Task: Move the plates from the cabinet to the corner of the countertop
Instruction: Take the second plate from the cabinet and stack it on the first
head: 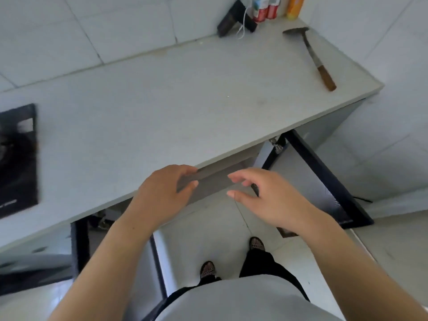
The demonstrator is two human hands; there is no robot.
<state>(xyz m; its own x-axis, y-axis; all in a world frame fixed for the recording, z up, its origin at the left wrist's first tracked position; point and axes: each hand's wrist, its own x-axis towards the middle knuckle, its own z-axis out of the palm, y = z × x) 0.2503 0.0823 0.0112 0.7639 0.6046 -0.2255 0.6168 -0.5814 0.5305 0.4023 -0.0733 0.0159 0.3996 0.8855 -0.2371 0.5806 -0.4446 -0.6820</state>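
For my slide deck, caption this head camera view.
Both empty hands, left and right, reach below the countertop edge between open cabinet doors.

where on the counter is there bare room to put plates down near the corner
The pale grey countertop is bare between the black stove and the wooden-handled metal spatula. The far corner is crowded: red-and-white cans, orange bottle, black angled object.

Bright, even, cool daylight, with no single source visible. Soft, faint shadows only, darkest under the countertop [162, 107] edge. Mild glare on the open cabinet door [308, 181] and floor tiles. Slight overall softness, motion blur on both hands' fingertips. Strong wide-angle bending of straight lines toward the frame edges.
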